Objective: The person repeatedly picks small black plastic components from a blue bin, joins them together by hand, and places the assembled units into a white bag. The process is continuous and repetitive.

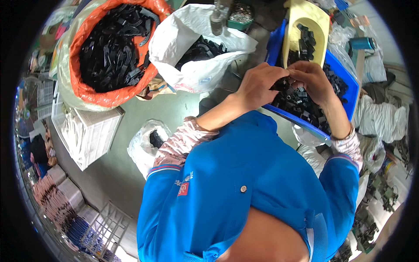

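Note:
My left hand [261,85] and my right hand [312,78] meet above a blue bin [352,98] on the right. Both have their fingers bent together around a small black plastic part [281,84], mostly covered by the fingers. Many loose black pieces [305,105] fill the bin below my hands. A pale yellow scoop-like tray [323,26] rests over the bin's far side, with several black pieces [307,41] in it.
Left of the bin stands a white sack [168,41] of black parts. Farther left is an orange-lined sack [80,89] full of black parts. A white plastic crate [94,139] and a small clear bag [139,144] are on the floor. A green container [239,25] holds small bits.

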A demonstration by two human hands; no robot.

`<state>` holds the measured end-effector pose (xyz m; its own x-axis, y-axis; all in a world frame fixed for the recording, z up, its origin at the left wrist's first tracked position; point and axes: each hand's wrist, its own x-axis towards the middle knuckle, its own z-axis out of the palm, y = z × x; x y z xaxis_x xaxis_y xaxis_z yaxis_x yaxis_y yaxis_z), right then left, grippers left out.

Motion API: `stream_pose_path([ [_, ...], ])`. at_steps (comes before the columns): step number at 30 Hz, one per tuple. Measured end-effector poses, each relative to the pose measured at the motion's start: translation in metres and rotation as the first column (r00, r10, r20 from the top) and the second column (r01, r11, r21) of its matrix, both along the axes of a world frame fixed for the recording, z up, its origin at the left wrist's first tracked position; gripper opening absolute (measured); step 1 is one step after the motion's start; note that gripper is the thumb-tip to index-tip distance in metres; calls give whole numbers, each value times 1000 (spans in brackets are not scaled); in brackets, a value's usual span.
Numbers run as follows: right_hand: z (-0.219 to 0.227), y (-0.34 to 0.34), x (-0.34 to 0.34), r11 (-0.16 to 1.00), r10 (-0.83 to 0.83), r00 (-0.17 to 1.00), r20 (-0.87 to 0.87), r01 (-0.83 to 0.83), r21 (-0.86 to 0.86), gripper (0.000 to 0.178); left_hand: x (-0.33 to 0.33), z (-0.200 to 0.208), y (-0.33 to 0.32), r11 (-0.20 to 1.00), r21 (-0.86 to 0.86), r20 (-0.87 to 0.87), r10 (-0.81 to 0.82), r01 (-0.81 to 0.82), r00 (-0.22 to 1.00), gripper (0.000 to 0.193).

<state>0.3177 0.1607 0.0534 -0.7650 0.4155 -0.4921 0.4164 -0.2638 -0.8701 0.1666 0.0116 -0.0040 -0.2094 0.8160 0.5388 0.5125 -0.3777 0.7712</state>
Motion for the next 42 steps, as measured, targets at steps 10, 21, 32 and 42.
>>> stream_pose_path([
  [10, -54, -56, 5, 886, -444, 843, -305, 360, -293, 35, -14, -13, 6, 998, 60, 393, 9, -35, 920, 19],
  [21, -62, -54, -20, 922, -359, 867, -346, 271, -277, 31, -70, 1, -16, 982, -177, 77, -48, 61, 996, 12],
  [32, -74, -50, -21, 929, -371, 847, -382, 338, -154, 32, -47, -21, -8, 921, -354, 588, 83, 164, 804, 6],
  [42, -87, -36, -9, 845, -490, 795, -358, 331, -420, 32, -52, -14, -1, 856, -409, 827, 202, 315, 525, 26],
])
